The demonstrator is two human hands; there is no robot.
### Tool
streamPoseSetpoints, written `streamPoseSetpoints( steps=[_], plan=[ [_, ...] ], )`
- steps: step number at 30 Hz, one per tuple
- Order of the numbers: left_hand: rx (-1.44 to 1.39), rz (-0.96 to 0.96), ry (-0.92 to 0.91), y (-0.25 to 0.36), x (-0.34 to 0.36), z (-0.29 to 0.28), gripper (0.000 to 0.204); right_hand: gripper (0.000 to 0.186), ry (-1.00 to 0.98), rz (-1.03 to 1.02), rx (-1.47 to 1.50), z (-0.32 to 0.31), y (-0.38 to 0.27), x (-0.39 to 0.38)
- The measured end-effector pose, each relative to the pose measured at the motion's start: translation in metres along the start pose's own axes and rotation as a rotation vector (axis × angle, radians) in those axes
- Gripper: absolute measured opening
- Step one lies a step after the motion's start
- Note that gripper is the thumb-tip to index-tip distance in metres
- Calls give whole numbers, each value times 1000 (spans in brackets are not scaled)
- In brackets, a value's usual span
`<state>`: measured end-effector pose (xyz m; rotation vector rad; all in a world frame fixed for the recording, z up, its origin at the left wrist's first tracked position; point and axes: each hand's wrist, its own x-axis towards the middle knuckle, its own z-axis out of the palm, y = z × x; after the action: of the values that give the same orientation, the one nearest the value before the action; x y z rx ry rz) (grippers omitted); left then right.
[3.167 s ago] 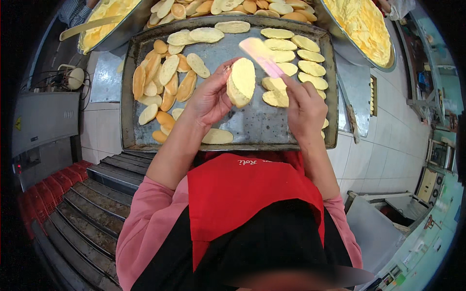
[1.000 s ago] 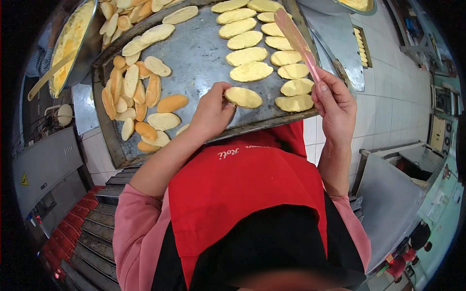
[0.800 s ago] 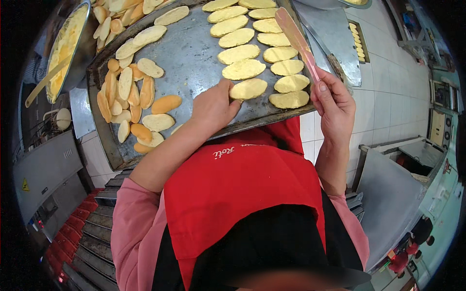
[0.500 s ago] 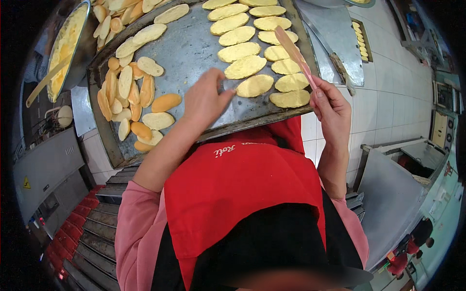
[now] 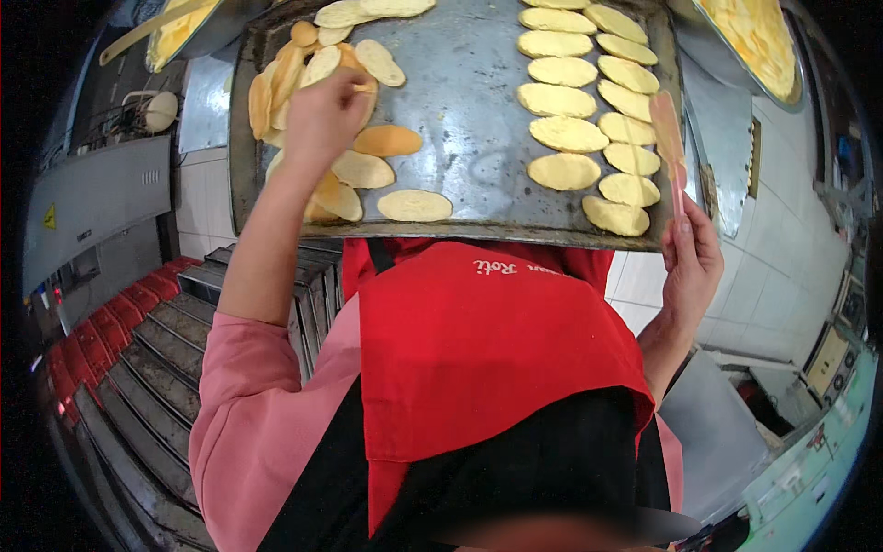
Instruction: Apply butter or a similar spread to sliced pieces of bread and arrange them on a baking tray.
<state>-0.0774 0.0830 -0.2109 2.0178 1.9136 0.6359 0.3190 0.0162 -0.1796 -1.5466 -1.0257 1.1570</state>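
Note:
My left hand [image 5: 322, 120] is over the pile of uncoated bread slices at the tray's left side. Its fingers are closed in a pinch on a bread slice [image 5: 370, 101], which the hand partly covers. In my right hand [image 5: 692, 253], by the tray's near right corner, is a pink spatula [image 5: 669, 133], blade pointing up and away. Two columns of oval bread slices coated in pale yellow spread [image 5: 565, 171] lie on the right part of the metal baking tray [image 5: 478, 110]. Near the tray's front edge rests a plain slice [image 5: 414, 205], cut face up.
Bowls of yellow spread stand beyond the tray, one at the far left [image 5: 189, 32] and one at the far right [image 5: 754, 41]. A long-bladed knife [image 5: 704, 175] lies right of the tray. Stacked dark trays [image 5: 152, 368] and a grey metal cabinet [image 5: 101, 198] are at the left.
My left hand has moved from beside the coated slices leftward to the uncoated pile and closed on a slice. My right hand still holds the spatula. The view has turned and shifted.

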Motion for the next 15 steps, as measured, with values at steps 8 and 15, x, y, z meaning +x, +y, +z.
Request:
streamPoseSetpoints(
  steps=[8, 15],
  plan=[
    [523, -39, -158, 2, 4, 11, 32, 24, 18, -115, -33, 7, -19, 12],
    [302, -127, -120, 1, -8, -3, 28, 22, 436, -585, -576, -35, -111, 82]
  ],
)
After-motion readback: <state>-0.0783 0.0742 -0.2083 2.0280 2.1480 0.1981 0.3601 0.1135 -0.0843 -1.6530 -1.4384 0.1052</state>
